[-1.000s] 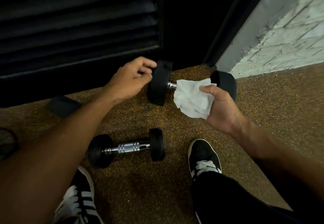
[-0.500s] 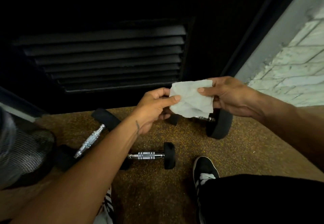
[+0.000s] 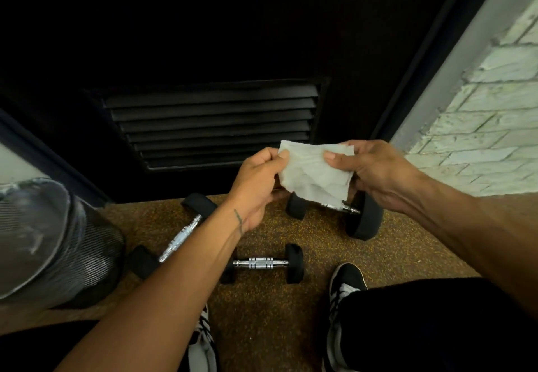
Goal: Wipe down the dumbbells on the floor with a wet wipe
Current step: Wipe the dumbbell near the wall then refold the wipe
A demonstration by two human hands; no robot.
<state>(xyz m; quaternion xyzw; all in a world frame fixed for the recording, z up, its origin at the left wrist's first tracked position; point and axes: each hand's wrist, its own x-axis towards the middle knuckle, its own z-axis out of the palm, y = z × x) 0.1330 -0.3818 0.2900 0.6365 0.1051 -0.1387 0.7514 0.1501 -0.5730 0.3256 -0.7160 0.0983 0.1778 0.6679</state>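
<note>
White wet wipe (image 3: 316,173) pinched between left hand (image 3: 256,188) and right hand (image 3: 381,173), seemingly above far dumbbell (image 3: 365,220).

No words, numbers or brand names can be read anywhere in view. A small dark mark (image 3: 239,221) on the wrist, just below the left hand (image 3: 256,181) and its grip on the wet wipe (image 3: 314,175), is too small to make out.
</note>
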